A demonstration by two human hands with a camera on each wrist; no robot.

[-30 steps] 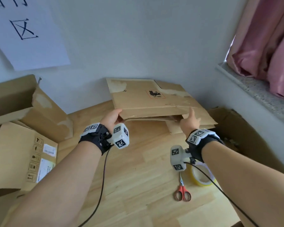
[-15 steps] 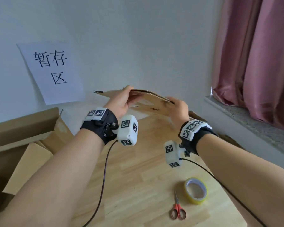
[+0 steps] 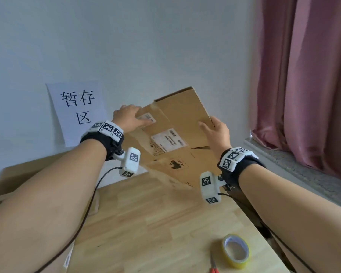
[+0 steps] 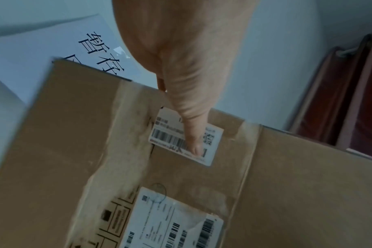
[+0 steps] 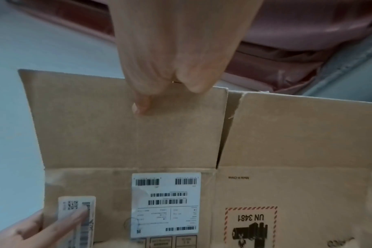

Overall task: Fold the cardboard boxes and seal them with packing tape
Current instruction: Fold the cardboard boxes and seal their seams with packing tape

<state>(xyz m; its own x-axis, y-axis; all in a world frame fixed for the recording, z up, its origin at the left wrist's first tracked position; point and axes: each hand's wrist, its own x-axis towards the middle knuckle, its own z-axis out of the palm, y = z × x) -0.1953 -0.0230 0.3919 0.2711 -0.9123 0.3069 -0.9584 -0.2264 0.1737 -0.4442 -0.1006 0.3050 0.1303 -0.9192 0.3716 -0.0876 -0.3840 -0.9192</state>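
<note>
Flattened cardboard box (image 3: 175, 133) held tilted above the far end of the wooden table (image 3: 146, 223).
Left hand (image 3: 127, 120) pinches its far-left edge, right hand (image 3: 218, 133) grasps the right flap; tape roll (image 3: 236, 251) and scissors (image 3: 214, 266) lie near-right.

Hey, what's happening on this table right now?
A person is holding a flattened cardboard box up off the wooden table with both hands. The left hand grips one edge, thumb on a small barcode label; the right hand pinches the opposite flap. The box isn't opened out or taped yet. A roll of tape and scissors lie on the table.
</note>
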